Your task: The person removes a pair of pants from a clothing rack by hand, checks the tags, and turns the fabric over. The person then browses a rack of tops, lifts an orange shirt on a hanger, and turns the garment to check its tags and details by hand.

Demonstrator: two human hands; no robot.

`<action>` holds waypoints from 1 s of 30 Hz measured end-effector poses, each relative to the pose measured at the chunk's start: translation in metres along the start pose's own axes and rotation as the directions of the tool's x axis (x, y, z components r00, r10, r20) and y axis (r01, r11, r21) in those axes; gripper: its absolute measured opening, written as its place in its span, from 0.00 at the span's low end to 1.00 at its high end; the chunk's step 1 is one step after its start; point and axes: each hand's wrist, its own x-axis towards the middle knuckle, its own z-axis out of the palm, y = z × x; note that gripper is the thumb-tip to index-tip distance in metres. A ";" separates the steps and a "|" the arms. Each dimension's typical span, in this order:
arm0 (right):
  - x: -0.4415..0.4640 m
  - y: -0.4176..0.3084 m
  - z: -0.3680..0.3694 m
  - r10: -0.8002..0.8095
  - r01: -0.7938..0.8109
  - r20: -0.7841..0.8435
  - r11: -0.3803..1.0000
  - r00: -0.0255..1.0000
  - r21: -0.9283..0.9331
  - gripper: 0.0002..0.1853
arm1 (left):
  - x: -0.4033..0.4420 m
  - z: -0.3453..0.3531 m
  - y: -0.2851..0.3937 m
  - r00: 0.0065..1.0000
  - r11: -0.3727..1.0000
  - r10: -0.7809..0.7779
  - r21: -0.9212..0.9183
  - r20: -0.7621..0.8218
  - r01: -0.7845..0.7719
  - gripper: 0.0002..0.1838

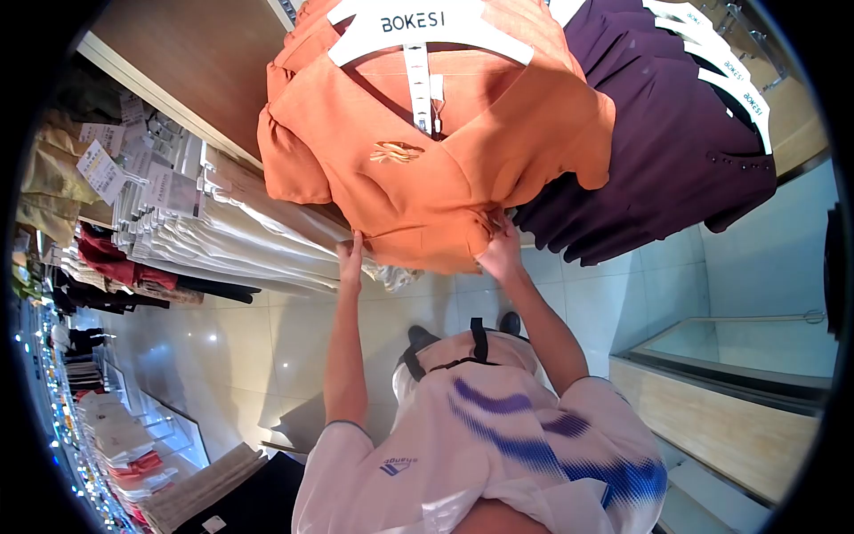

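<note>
An orange short-sleeved blouse (391, 196) hangs in front of me on a white hanger (427, 28) marked BOKESI. A gold leaf-like ornament (397, 152) sits on its chest. At the blouse's lower left edge, my left hand (351, 258) pinches the cloth with the thumb raised. My right hand (503, 249) is closed on gathered fabric at the right side of the waist. More orange garments are bunched behind this one. A size strip (418, 89) hangs inside the neckline.
Dark purple tops (623, 133) hang close on the right. White trousers (240, 236) with paper tags (102, 169) line the left rack. A glass-topped case (738, 351) stands at the lower right, and folded clothes (205, 485) lie at the lower left.
</note>
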 end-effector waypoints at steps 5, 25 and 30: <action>-0.023 0.015 0.159 -0.047 0.050 0.034 0.996 0.998 -0.074 0.14 | -0.109 0.035 0.090 0.681 0.582 0.728 0.453 0.079 -0.675 0.44; 0.004 -0.043 0.233 0.005 0.006 0.015 0.743 1.000 -0.669 0.18 | -0.017 0.009 0.228 0.762 0.856 0.465 -0.008 0.451 -0.517 0.07; 0.020 -0.056 0.230 -0.139 0.052 -0.019 0.492 0.990 -0.869 0.18 | -0.021 0.017 0.274 0.749 0.849 0.413 0.078 0.518 -0.522 0.07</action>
